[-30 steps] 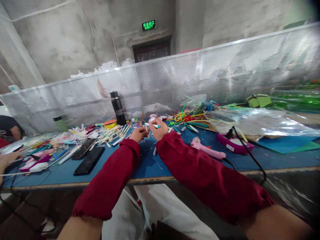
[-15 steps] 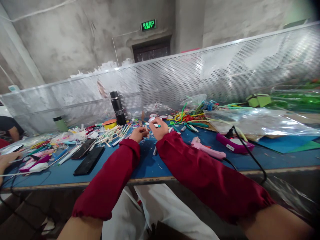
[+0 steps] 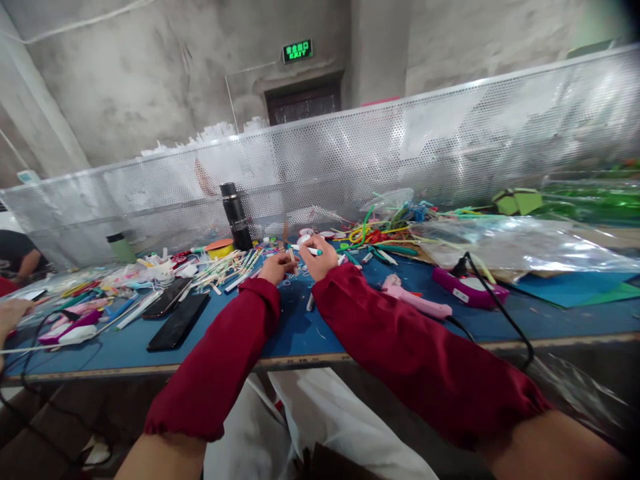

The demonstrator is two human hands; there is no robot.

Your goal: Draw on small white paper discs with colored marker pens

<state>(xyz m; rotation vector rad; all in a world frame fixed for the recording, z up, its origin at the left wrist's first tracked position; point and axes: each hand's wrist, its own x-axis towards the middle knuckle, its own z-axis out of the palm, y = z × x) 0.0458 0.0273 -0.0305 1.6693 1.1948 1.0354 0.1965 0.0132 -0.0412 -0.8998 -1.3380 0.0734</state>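
Head-camera view: over a blue tabletop [image 3: 295,340], the left hand [image 3: 274,269] pinches a small flat wooden stick [image 3: 293,260] between nearly closed fingers. Close beside it, the right hand [image 3: 323,259], fingers curled, grips a white marker [image 3: 313,251] with a green end. Pale sticks [image 3: 231,268] lie leftward, a pink glue gun [image 3: 417,301] rightward.

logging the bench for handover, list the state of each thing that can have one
left hand: closed on wooden stick
right hand: closed on marker
exit sign: lit
black bottle: standing, capped
green bottle: standing, capped
nearer phone: lying flat, dark
pink glue gun: lying down, corded
purple power strip: black plug inserted
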